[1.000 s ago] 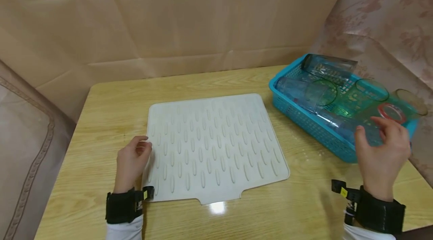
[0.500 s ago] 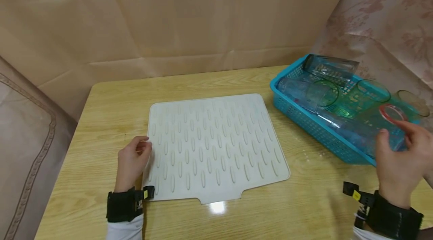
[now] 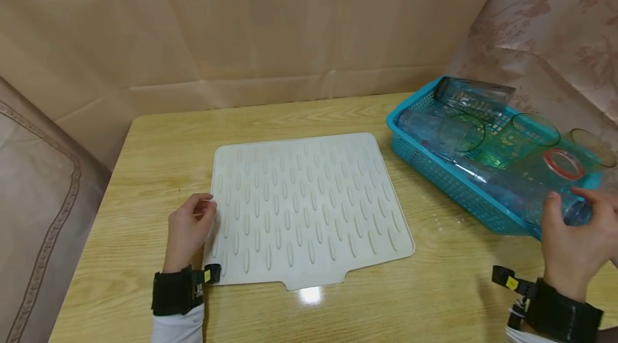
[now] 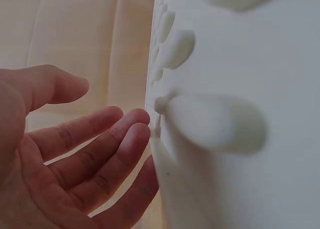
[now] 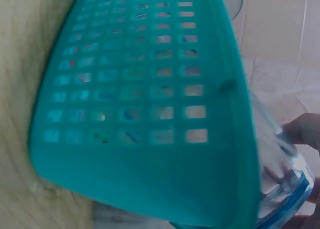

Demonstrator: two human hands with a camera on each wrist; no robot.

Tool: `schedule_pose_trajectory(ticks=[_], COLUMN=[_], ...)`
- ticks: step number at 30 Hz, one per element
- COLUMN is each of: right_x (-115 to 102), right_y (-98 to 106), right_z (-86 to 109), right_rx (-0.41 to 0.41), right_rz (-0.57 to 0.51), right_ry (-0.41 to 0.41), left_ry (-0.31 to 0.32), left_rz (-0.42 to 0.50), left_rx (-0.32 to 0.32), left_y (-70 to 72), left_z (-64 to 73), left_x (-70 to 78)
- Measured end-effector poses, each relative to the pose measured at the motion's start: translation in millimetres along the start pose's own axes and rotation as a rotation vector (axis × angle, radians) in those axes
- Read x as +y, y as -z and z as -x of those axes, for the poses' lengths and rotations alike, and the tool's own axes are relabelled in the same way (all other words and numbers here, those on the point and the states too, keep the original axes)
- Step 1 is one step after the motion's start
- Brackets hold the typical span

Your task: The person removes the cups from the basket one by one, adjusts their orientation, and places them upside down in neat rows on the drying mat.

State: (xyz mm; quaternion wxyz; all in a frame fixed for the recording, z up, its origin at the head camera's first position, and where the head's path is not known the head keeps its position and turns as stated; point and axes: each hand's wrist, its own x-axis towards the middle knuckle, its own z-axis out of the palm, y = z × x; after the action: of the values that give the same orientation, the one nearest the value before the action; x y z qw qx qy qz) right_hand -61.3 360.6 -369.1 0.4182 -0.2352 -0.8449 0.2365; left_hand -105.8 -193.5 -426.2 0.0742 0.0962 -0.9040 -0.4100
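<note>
My left hand rests at the left edge of a white mat covered in raised oval ridges. In the left wrist view its fingers are relaxed, fingertips right at the mat's edge. At the near corner of a blue perforated basket, my right hand holds the end of a clear bluish drinking glass between thumb and fingers. The right wrist view shows the thick glass base just past the basket wall. The basket hides the rest of this glass.
Several more glasses lie in the basket: a dark one at the back, green-tinted glasses in the middle, and one with a red ring. A wooden table carries everything. Hung cloth borders its far side.
My right hand has moved right and slightly down, off the basket's front side to its near corner, and now has its thumb and fingers around a glass's end. The left hand stays put.
</note>
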Motion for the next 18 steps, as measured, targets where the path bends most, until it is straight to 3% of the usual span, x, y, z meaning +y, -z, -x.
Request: schedule_pose_trajectory(ticks=[7,18], right_x=[8,9], right_y=[-8,-17], right_z=[5.0,7.1], right_rx=[-0.022,0.060], right_rz=[0.040,0.007], right_ry=[-0.115,-0.190], left_ry=[0.010,0.004], left_rz=[0.006,0.014], left_rx=[-0.003,-0.006], left_y=[0.7,0.2], left_z=[0.4,0.2], left_x=[-1.1,0.4])
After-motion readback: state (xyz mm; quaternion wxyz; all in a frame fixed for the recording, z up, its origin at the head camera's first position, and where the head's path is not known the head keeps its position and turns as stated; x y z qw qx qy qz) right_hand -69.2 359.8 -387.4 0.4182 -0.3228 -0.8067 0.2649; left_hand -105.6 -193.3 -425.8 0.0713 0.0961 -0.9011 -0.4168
